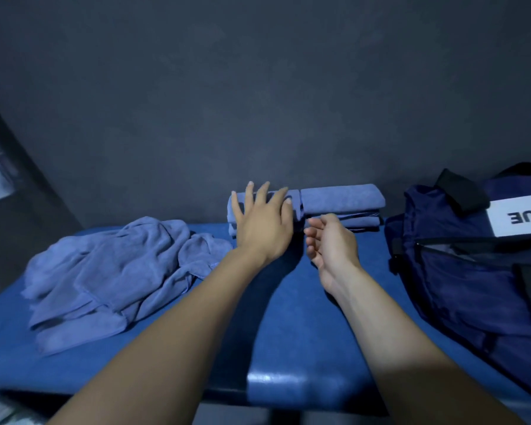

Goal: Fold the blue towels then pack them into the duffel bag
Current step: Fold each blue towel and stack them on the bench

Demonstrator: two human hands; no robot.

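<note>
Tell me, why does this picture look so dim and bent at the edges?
Head view: the light is low and bluish; a small glare streak sits on the front edge of the table; the left hand casts a dark shadow beneath its arm; the wide lens bows the table and stretches the bag at the right; the far-left corner is blurred.

A dark grey wall (258, 87) rises straight behind the blue table (288, 332). Left of the table stands a darker panel (28, 185). The light is dim.
</note>
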